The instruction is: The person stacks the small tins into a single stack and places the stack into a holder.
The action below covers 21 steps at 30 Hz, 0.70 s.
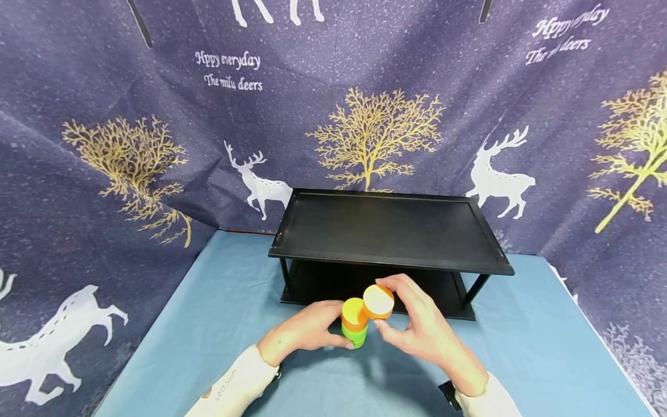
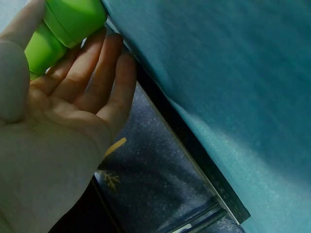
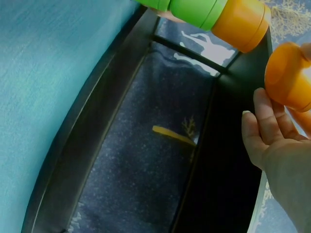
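Note:
A stack of small round cups stands upright in front of the black shelf, with green cups [image 1: 354,336] below and an orange cup [image 1: 355,315] on top. My left hand [image 1: 311,327] grips the stack's green part between thumb and fingers. In the left wrist view, two green sections [image 2: 77,22] show beside the thumb. My right hand [image 1: 424,327] pinches a second orange cup [image 1: 378,302], whose pale round face tilts toward the head camera. That cup is close to the stack's upper right; the right wrist view shows a gap between it and the stacked orange cup [image 3: 241,24].
A black two-tier shelf [image 1: 385,229] stands behind the hands on a blue cloth-covered table [image 1: 229,272]. Its lower tier [image 1: 323,281] is partly hidden by the hands and cups. A dark curtain [image 1: 292,116] printed with deer and trees hangs behind.

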Each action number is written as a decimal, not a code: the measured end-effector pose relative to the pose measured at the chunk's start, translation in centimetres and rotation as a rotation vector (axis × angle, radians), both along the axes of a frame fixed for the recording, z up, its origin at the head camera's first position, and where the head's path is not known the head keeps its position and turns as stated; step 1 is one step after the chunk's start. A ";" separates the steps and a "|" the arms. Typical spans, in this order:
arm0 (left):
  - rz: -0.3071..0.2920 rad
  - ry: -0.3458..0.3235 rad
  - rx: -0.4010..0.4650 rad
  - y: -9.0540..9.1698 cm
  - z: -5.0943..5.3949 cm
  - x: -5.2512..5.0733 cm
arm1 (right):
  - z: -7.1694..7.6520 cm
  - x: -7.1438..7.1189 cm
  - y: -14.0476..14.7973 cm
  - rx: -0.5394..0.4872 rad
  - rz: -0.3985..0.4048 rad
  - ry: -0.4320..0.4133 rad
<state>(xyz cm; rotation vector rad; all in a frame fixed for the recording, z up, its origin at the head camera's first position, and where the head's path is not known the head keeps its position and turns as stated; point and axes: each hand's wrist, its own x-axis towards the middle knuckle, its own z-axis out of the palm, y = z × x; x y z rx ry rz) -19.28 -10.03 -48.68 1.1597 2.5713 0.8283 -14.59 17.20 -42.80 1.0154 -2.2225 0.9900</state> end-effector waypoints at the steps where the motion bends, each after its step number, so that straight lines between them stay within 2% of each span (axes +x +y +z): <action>1: 0.000 -0.001 0.001 0.0 0.0 0.0 | 0.0 0.0 0.0 -0.004 0.001 0.000; 21: 0.004 -0.015 0.000 0.0 -0.1 0.0 | -0.4 0.3 -0.8 -0.006 0.015 -0.062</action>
